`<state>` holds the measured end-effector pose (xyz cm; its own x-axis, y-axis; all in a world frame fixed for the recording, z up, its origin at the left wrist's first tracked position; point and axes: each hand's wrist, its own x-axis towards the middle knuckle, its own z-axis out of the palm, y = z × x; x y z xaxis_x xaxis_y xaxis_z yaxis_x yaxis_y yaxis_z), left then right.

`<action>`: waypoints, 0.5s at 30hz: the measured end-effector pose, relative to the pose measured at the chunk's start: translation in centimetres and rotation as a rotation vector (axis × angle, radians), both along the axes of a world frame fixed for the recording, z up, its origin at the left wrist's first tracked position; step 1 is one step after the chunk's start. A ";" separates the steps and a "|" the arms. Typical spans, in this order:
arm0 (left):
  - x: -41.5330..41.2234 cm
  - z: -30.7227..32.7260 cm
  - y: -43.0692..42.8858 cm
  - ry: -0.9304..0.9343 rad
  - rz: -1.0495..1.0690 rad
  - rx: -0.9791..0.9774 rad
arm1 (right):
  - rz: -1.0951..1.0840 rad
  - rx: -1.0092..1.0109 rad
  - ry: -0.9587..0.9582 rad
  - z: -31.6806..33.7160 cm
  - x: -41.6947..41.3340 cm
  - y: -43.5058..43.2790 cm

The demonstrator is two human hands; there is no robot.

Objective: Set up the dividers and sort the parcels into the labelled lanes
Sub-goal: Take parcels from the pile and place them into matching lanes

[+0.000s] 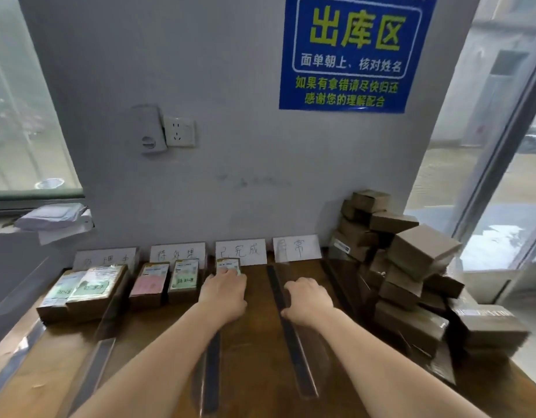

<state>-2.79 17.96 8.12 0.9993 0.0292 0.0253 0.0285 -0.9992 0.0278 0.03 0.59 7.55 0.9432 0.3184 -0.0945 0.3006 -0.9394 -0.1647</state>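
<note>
My left hand lies over a small brown parcel with a green label, at the far end of the third lane under its white lane card. My right hand rests fingers-curled on a clear divider with a dark base. Other dividers run front to back on the wooden table. Two labelled parcels sit in the first lane, and two more in the second. The fourth lane card stands at the wall.
A tall heap of unsorted brown parcels fills the table's right side against the grey wall. A stack of papers lies on the left window ledge. A wall socket and a blue sign are above.
</note>
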 end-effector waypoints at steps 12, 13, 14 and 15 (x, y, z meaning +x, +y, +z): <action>7.1 0.2 -14.5 -0.019 -0.359 -0.003 | -0.309 -0.005 0.017 0.6 1.4 -14.2; 7.6 0.1 -15.7 -0.024 -0.389 -0.001 | -0.336 -0.001 0.016 0.7 1.5 -15.3; 8.1 0.1 -16.8 -0.023 -0.419 0.004 | -0.365 -0.002 0.014 0.6 1.5 -16.5; 8.5 0.0 -18.0 -0.017 -0.446 0.012 | -0.393 -0.002 0.014 0.6 1.4 -17.6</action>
<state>5.76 -0.02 8.17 0.9135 -0.4048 0.0393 -0.4056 -0.9140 0.0134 1.48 -16.98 8.12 0.9919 -0.0666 -0.1082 -0.0839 -0.9828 -0.1646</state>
